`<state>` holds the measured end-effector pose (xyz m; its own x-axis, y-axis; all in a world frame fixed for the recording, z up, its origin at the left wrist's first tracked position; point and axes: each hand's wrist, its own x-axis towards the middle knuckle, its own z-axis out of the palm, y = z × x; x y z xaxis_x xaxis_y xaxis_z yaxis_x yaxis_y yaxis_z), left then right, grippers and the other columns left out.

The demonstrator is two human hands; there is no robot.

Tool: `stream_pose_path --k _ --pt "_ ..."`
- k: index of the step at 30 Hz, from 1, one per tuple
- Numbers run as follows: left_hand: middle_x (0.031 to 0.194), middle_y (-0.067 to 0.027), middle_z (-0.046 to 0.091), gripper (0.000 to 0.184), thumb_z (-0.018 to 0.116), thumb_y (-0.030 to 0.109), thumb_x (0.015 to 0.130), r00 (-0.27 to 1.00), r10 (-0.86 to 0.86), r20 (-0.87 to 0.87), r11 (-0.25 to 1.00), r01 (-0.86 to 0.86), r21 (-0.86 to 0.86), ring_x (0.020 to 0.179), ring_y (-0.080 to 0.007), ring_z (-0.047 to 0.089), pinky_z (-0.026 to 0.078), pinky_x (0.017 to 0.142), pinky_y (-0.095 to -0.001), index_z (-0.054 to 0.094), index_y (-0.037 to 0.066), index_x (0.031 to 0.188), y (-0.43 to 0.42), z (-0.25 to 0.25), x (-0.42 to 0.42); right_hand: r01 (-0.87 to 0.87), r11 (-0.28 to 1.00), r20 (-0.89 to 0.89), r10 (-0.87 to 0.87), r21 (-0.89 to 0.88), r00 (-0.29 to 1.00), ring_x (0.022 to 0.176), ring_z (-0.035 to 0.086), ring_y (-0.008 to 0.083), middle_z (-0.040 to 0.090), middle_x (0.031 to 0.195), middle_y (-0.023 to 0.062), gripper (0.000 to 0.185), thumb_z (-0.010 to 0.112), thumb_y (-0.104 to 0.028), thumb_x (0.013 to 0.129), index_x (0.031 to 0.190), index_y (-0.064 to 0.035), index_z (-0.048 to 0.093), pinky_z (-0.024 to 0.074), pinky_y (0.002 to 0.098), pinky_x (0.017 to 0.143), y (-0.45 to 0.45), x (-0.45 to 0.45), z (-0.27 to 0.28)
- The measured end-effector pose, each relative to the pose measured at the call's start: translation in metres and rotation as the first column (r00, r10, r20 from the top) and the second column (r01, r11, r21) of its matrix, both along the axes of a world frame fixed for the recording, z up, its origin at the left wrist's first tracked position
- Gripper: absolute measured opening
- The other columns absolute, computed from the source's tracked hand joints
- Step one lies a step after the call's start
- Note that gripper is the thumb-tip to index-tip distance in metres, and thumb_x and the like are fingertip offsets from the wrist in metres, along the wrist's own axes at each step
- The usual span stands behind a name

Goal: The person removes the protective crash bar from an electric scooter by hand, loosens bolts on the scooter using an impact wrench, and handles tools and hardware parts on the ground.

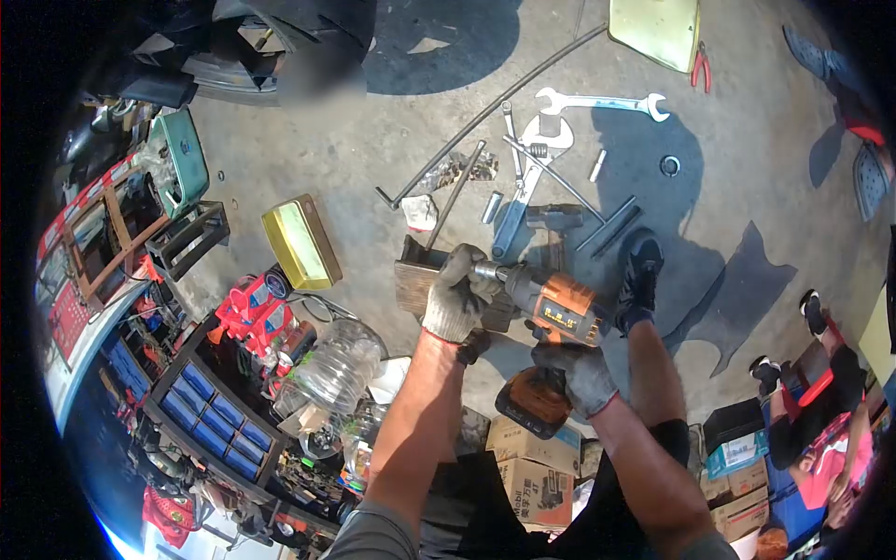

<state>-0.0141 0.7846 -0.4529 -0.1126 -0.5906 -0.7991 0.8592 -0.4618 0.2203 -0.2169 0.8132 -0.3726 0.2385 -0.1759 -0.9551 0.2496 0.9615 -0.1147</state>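
My right hand (581,375), in a grey glove, is wrapped round the handle of an orange and black cordless impact wrench (567,308). Its battery (534,401) hangs below the grip. The wrench's nose points left and carries a silver socket (487,270). My left hand (455,297), in a pale work glove, has its fingers curled closed at the socket's front end; anything further inside the fingers is hidden. Beneath that hand is a brown wooden block (418,287). A hammer (554,217) lies on the concrete just beyond the impact wrench.
An adjustable wrench (518,210), an open-ended wrench (602,102) and a long bent bar (495,107) lie on the floor. Left are a yellow tray (322,245) and a red jack (250,313). Cardboard boxes (537,490) stand close to my legs. Another person (840,448) is at lower right.
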Motion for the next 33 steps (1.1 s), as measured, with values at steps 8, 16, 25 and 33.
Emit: stream_pose_path --k 8,16,25,33 --pt "0.091 -0.0057 0.055 0.017 0.050 0.023 0.093 0.990 -0.057 -0.127 0.992 0.070 0.101 0.083 -0.0198 0.055 0.049 0.067 -0.0289 0.052 0.009 0.101 -0.018 0.022 0.001 -0.127 0.991 -0.022 0.128 0.046 0.992 0.075 0.056 0.0135 0.062 0.087 0.0032 0.030 0.073 -0.009 0.071 0.098 -0.0042 0.061 0.0465 0.0279 0.064 -0.012 -0.009 0.002" --pt "0.089 -0.0070 0.057 0.026 0.051 0.027 0.092 0.978 -0.180 -0.106 0.983 0.183 0.011 0.079 -0.0175 0.057 0.050 0.065 -0.0269 0.050 0.006 0.106 -0.029 0.009 -0.012 -0.182 0.982 0.006 0.183 -0.057 0.983 0.069 0.055 0.0123 0.061 0.085 0.0030 0.029 0.074 -0.009 0.071 0.097 -0.0058 0.061 0.0455 0.0273 0.061 -0.021 -0.013 0.008" --pt "0.097 -0.0225 0.061 0.032 0.055 0.029 0.084 -0.136 -0.577 0.806 0.650 0.521 0.553 0.093 -0.0375 0.059 0.046 0.080 -0.0427 0.055 0.002 0.103 -0.041 -0.155 -0.026 -0.121 0.992 -0.264 0.111 -0.021 0.958 0.071 0.056 0.0132 0.061 0.084 0.0035 0.027 0.074 -0.006 0.069 0.092 -0.0051 0.060 0.0458 0.0285 0.063 -0.022 -0.019 -0.010" --pt "0.107 -0.0205 0.061 0.044 0.061 0.032 0.078 -0.479 -0.688 0.545 0.372 0.412 0.832 0.099 -0.0348 0.060 0.049 0.081 -0.0427 0.052 0.005 0.111 -0.119 -0.201 -0.060 -0.119 0.990 -0.219 0.100 -0.076 0.971 0.073 0.054 0.0110 0.057 0.081 0.0019 0.008 0.064 -0.009 0.079 0.083 -0.0058 0.058 0.0448 0.0263 0.064 -0.017 -0.032 -0.009"
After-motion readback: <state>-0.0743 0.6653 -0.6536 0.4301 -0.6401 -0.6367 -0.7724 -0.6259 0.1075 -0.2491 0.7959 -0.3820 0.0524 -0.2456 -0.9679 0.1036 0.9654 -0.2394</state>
